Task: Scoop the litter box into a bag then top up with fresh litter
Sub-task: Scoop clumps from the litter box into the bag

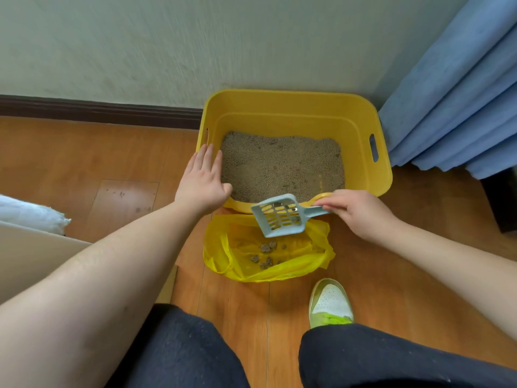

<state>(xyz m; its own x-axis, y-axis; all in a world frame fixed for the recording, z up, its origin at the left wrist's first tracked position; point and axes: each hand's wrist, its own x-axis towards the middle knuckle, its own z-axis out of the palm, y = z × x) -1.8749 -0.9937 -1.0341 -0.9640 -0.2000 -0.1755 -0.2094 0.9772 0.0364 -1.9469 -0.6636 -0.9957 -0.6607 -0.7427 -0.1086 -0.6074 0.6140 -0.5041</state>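
Right hand [361, 211] pinches the scoop [279, 215] handle over the bag [293, 268]; left hand [202, 182], fingers straight, rests on the litter box [361, 175] rim. Risk: the bag mouth is slack, so clumps tipped off-centre could land on the floor [112, 152].

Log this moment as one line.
right hand holds scoop over bag | left hand on litter box | clumps in bag
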